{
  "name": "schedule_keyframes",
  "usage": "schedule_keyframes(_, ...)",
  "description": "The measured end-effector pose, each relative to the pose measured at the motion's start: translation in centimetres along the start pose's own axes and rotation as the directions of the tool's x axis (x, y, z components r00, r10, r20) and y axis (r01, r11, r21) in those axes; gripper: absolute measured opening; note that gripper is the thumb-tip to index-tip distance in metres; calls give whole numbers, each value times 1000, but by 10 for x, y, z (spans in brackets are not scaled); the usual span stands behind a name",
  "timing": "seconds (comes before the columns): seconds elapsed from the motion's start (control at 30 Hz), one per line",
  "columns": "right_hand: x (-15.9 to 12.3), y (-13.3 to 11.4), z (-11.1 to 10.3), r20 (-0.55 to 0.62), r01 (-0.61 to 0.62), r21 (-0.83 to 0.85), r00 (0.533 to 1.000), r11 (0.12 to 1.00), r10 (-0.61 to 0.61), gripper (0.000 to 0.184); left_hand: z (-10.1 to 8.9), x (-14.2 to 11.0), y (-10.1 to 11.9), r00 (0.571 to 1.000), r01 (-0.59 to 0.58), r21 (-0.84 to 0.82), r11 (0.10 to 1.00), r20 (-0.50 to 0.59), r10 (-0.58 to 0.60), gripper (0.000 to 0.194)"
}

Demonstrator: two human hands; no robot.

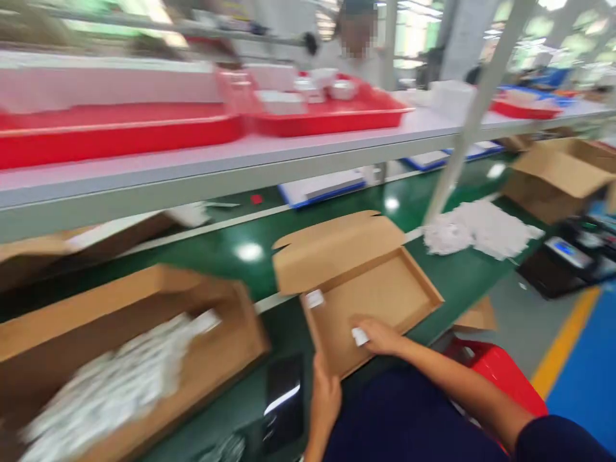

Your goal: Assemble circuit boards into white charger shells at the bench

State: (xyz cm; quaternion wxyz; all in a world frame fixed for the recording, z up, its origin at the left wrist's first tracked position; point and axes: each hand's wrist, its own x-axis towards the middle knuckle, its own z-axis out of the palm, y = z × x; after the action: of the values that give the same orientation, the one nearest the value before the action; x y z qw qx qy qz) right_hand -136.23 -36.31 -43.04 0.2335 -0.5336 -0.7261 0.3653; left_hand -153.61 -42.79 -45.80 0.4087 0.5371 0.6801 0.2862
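The fingers (366,326) of my right hand (380,337) lie extended on the floor of an open kraft cardboard box (380,301), with a small white tag (359,336) at their tips; blur prevents me from telling whether they have hold of it. My left hand (325,401) is closed on the near edge of the box, which rests on a green workbench (226,256) with its lid (337,253) folded open on the far side. A second white tag (314,298) sits at the box's left wall. To the left, a larger carton (144,308) holds bagged white items (106,385). Above, a grey-edged shelf (144,186) carries red trays (120,138).
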Motion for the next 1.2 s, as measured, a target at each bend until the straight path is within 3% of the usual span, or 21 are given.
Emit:
schedule_keyframes(0.1,41,15,18,184,149,4,972,989,-147,28,-5,-5,-24,991,113,-29,993,-63,-115,64)
schedule_keyframes(0.17,59,15,31,217,187,1,959,982,-183,32,1,-7,-27,988,141,-47,989,-60,-144,69)
schedule_keyframes(0.33,84,8,61,158,198,-1,968,980,-196,41,11,-17,-23,981,193,-62,979,-18,-194,79)
schedule_keyframes(0.5,105,13,87,48,178,41,982,983,-180,42,1,-24,-23,977,213,-62,975,17,-212,81)
schedule_keyframes(0.67,105,19,95,25,159,104,986,982,-163,41,-8,-31,-22,976,213,-67,975,51,-210,78)
schedule_keyframes(0.8,92,11,106,-10,126,121,992,985,-126,50,-8,-33,-21,978,208,-139,968,47,-204,79)
schedule_keyframes(0.93,80,-2,118,-33,105,111,994,988,-102,62,-8,-36,-23,977,201,-300,932,-6,-212,77)
schedule_keyframes(1.03,74,-11,111,-72,137,99,989,986,-131,65,-8,-51,-31,963,193,-474,859,-76,-258,56)
schedule_keyframes(1.1,69,-18,98,-116,175,89,980,981,-164,63,-11,-67,-45,908,228,-592,773,-157,-388,49)
schedule_keyframes(1.13,68,-23,91,-132,200,85,973,976,-188,60,-14,-76,-54,848,253,-648,719,-210,-487,55)
schedule_keyframes(1.17,66,-28,84,-138,229,84,967,970,-216,57,-20,-85,-65,756,276,-700,658,-265,-599,61)
schedule_keyframes(1.2,66,-34,79,-133,260,84,960,962,-248,52,-29,-92,-77,633,291,-749,595,-316,-707,64)
